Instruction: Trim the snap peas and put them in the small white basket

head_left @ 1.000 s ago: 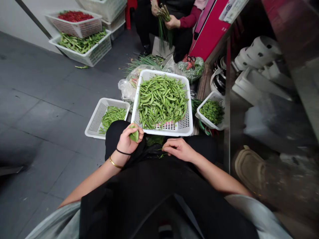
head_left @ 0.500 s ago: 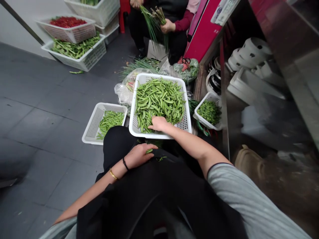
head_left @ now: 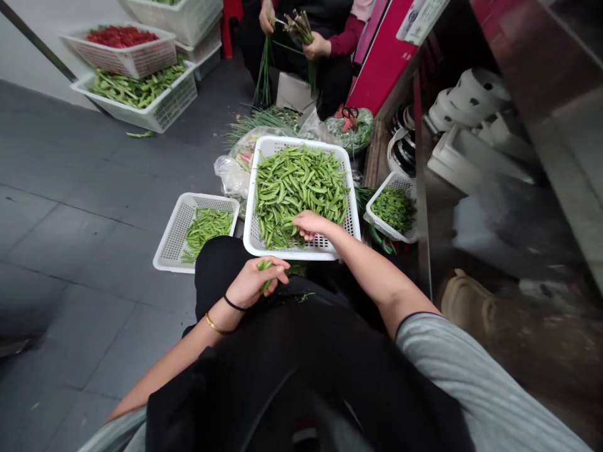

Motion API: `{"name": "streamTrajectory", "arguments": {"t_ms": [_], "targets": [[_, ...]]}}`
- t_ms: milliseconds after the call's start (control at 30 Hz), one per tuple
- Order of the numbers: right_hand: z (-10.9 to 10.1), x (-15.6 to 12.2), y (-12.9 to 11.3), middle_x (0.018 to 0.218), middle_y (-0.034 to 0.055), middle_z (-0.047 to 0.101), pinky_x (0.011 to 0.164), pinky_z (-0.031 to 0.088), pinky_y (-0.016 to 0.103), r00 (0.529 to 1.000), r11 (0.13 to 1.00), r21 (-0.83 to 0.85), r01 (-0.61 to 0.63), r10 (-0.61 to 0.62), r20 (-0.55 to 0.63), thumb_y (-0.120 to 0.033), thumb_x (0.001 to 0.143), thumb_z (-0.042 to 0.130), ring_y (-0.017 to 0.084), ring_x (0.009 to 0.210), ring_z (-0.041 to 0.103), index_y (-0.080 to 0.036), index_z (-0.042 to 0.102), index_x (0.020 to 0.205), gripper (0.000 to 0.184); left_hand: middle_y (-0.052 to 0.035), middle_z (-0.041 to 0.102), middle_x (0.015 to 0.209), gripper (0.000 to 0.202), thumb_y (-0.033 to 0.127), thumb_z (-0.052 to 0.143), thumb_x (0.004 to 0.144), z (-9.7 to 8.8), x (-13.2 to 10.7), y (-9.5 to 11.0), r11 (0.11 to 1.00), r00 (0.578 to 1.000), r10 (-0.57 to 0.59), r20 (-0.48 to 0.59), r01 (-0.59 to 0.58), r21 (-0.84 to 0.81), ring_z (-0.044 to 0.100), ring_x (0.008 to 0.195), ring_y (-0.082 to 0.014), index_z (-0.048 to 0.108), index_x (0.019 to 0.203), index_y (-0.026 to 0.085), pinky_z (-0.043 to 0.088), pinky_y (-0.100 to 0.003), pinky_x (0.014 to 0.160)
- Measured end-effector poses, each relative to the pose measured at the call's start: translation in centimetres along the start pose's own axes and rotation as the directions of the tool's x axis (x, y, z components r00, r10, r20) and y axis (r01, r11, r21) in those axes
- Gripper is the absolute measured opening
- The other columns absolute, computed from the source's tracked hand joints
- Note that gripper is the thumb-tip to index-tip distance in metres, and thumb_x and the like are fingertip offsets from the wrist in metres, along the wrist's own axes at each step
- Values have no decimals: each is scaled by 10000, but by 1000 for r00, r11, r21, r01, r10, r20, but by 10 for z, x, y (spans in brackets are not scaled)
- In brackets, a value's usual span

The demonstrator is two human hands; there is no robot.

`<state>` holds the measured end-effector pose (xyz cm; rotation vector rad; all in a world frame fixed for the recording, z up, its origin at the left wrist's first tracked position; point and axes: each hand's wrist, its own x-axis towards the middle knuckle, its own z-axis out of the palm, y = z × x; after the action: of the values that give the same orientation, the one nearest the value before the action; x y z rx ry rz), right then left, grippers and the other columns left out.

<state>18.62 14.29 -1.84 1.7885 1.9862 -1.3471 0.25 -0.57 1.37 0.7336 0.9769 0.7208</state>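
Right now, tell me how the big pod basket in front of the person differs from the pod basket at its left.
The front basket looks larger; the left basket looks smaller.
The front basket holds a broad heap of green pods; the left basket holds fewer, gathered towards one side.
The right hand is over the front basket's pods; no hand is at the left basket.
Both are white, with perforations, and hold green pods.
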Motion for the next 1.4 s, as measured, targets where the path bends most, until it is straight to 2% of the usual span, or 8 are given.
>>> {"name": "streamTrajectory", "arguments": {"t_ms": [133, 267, 567, 667, 933, 1100, 1267, 1400], "targets": [[0, -35, 10, 516, -36, 574, 410, 462, 169, 991, 955, 268, 128, -134, 6, -291, 929, 359, 76, 390, 553, -166, 459, 743, 245, -19, 626, 592, 337, 298, 786, 630, 5, 15, 3, 986, 982, 71, -173, -94, -134, 417, 368, -48, 659, 845, 74, 301, -181, 330], [17, -64, 11, 443, -61, 543, 335, 431, 171, 924, 672, 675, 304, -381, -37, -404, 863, 482, 89, 333, 522, -174, 429, 741, 266, -17, 636, 643, 481, 300, 799, 619, 17, 32, 9, 965, 962, 151, -228, -193, -176, 449, 395, -48, 631, 1012, 78, 321, -165, 331], [62, -96, 10, 611, 16, 656, 422, 542, 229, 800, 398, 904, 154, -588, 122, -465, 780, 610, 145, 504, 651, -114, 541, 869, 369, 46, 515, 455, 295, 294, 749, 704, 19, 28, 18, 979, 980, 199, -19, -198, 55, 384, 331, -42, 652, 918, 115, 289, -150, 311], [70, -93, 10, 616, 22, 654, 372, 516, 214, 824, 294, 942, 161, -565, 36, -517, 805, 576, 117, 447, 606, -112, 547, 857, 410, 51, 499, 453, 308, 311, 740, 715, 24, 33, 21, 974, 978, 208, 15, -208, 85, 396, 340, -47, 655, 939, 117, 297, -152, 314], [-6, -80, 2, 609, 2, 656, 338, 490, 213, 810, 234, 860, 454, -511, -289, -406, 750, 640, 129, 424, 606, -142, 499, 817, 307, 52, 512, 475, 567, 346, 760, 691, 55, 85, 73, 903, 901, 430, 54, -430, -21, 405, 325, -64, 579, 1195, 160, 274, -172, 315], [-16, -120, 16, 470, -59, 538, 432, 517, 268, 745, 214, 870, 444, -628, -225, -296, 782, 530, 170, 477, 630, -135, 502, 911, 208, 2, 603, 597, 665, 286, 737, 717, 22, 39, 87, 907, 920, 347, 186, -379, 184, 437, 372, -64, 501, 1332, 192, 337, -184, 350], [14, -150, 43, 613, -32, 550, 381, 399, 209, 797, 136, 926, 353, -563, -221, -264, 728, 561, 98, 448, 529, -166, 458, 806, 163, -103, 694, 925, 601, 265, 710, 739, -24, -24, 78, 774, 953, 134, 271, -272, 572, 585, 655, -115, 540, 1313, 200, 471, -205, 541], [22, -156, 41, 498, -107, 293, 313, 193, 143, 855, 169, 907, 387, -433, -284, -379, 750, 648, 13, 353, 225, -191, 399, 681, 319, -26, 624, 591, 485, 372, 768, 648, -42, -42, 73, 795, 956, 202, 213, -287, 535, 538, 511, -123, 690, 1099, 210, 429, -227, 460]]}}
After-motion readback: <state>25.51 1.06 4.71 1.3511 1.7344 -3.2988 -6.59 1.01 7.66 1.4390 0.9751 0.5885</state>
